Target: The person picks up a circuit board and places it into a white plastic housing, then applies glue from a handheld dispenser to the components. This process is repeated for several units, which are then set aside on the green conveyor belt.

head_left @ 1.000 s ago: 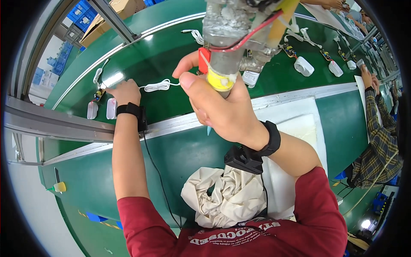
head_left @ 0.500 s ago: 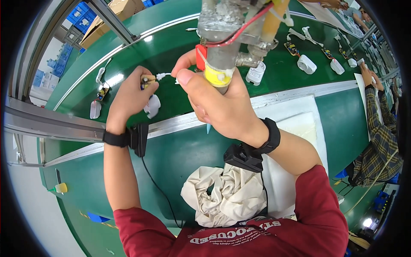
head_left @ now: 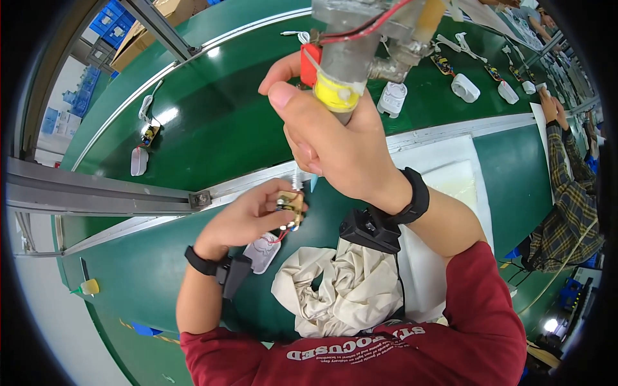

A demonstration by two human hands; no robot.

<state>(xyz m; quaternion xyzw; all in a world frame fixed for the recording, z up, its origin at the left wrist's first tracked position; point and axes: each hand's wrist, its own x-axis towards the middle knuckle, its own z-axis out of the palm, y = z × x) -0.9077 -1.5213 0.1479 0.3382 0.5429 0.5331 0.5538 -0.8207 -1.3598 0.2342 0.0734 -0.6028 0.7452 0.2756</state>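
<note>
My left hand (head_left: pixel 237 217) pinches a small circuit board (head_left: pixel 291 204) by its edges over the near green bench. Red wires run from the board to a white plastic housing (head_left: pixel 262 253) hanging just below my fingers. A white cord end (head_left: pixel 297 180) shows at the board's far side. My right hand (head_left: pixel 351 151) is wrapped round a grey metal dispensing gun (head_left: pixel 341 61) with yellow tape and a red trigger-like part. Its pale blue nozzle (head_left: pixel 313 183) points down below my right hand, a little above and right of the board.
Across the metal rail, the green conveyor (head_left: pixel 219 103) carries more boards with white housings, one (head_left: pixel 140 161) at left, several at right. A crumpled cream cloth (head_left: pixel 338 289) and white foam sheets (head_left: pixel 444 193) lie near me. A co-worker's plaid sleeve (head_left: pixel 566 174) is at far right.
My left hand has brought the circuit board and its hanging housing from the conveyor over the rail, nearer to me and rightward, beside the nozzle. My right hand with the gun has barely shifted.
</note>
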